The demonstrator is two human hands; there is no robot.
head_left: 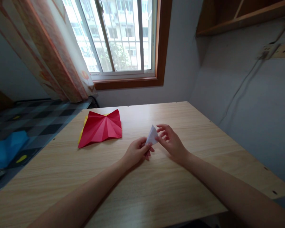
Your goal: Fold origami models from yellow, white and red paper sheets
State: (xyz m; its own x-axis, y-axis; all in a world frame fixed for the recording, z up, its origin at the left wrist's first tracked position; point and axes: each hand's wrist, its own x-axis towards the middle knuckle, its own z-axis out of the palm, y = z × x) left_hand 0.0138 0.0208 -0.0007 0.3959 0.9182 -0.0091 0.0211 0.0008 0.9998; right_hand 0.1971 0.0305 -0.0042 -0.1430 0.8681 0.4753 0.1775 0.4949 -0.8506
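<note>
A small piece of white paper (152,135), folded into a narrow triangle with its point up, is held just above the table. My left hand (138,149) pinches its lower left corner, thumb in front and fingers behind. At its right edge is my right hand (170,141), its thumb against the paper and its other fingers curled loosely behind the edge. Several layers show near the tip of the fold. How firmly the right fingers grip is hard to make out.
Left on the wooden table (123,190) lies creased red paper (102,128) over a yellow sheet (80,134). Blue paper (8,147) rests on a checked bed (49,115) beyond the left edge. A window (123,41) and walls stand behind; a cable (239,85) hangs at right.
</note>
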